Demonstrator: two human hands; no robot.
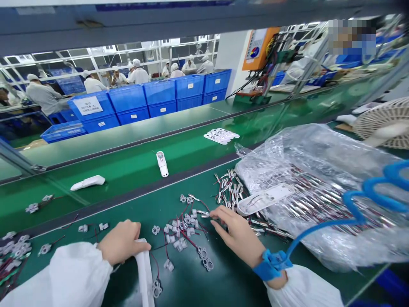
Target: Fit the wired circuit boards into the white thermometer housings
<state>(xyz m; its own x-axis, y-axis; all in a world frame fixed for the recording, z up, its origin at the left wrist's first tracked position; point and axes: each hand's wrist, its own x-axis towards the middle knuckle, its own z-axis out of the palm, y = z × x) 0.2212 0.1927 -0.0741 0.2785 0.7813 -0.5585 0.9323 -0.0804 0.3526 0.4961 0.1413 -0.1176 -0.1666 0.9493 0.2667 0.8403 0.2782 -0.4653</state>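
Observation:
My left hand (121,242) is closed round a long white plastic housing (145,273) that lies on the green bench at the bottom of the view. My right hand (234,230), with a blue wrist strap (271,264) and its coiled blue cord (367,200), reaches into a scatter of small wired parts; its fingertips pinch at a thin metal piece (204,215). Small white connectors with red and black wires (182,230) lie between my two hands. Another white housing with wires (265,199) rests on the parts pile just beyond my right hand.
A clear plastic bag (319,179) full of wired metal cylinders fills the right side. Two white housings (87,182) (162,163) and a flat white sheet of parts (221,135) lie on the conveyor belt. Blue crates (159,97) stand beyond; several people in white work behind. A fan (383,121) sits right.

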